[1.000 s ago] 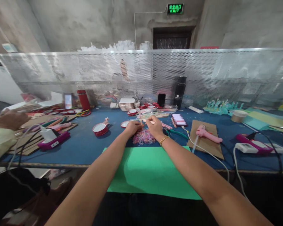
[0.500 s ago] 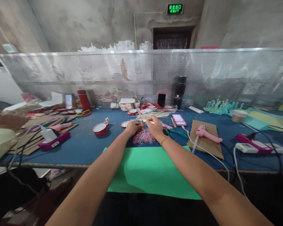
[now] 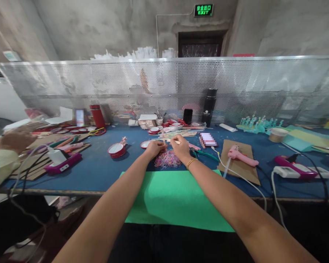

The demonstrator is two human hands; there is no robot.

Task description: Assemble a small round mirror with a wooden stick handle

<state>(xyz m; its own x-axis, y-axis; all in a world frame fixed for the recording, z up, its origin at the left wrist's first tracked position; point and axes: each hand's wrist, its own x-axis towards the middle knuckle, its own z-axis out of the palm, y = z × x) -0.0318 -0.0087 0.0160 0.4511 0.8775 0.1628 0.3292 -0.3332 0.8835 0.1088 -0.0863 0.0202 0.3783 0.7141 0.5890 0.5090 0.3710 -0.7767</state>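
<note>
Over a pile of small multicoloured rubber bands [image 3: 167, 159], both hands work close together. My left hand [image 3: 155, 148] is closed in a pinch at the pile's left side; what its fingertips hold is too small to name. My right hand [image 3: 181, 147] is closed around a thin, pale wooden-looking stick [image 3: 177, 142], its end showing between the fingers. Below my forearms a green sheet [image 3: 178, 201] hangs over the table's front edge. A round, white-topped red piece [image 3: 145, 145] lies just left of my left hand.
On the blue table [image 3: 95, 171] stands a red round box [image 3: 116, 150]. To the right are teal pliers [image 3: 208, 155], a phone [image 3: 208, 139] and a pink glue gun [image 3: 242, 157] on cardboard, with cables. A black bottle [image 3: 209, 107] stands behind. A co-worker's hand [image 3: 18, 139] is far left.
My hands keep nearly the same place and grip over the rubber bands. The co-worker's hand at the far left has shifted slightly.
</note>
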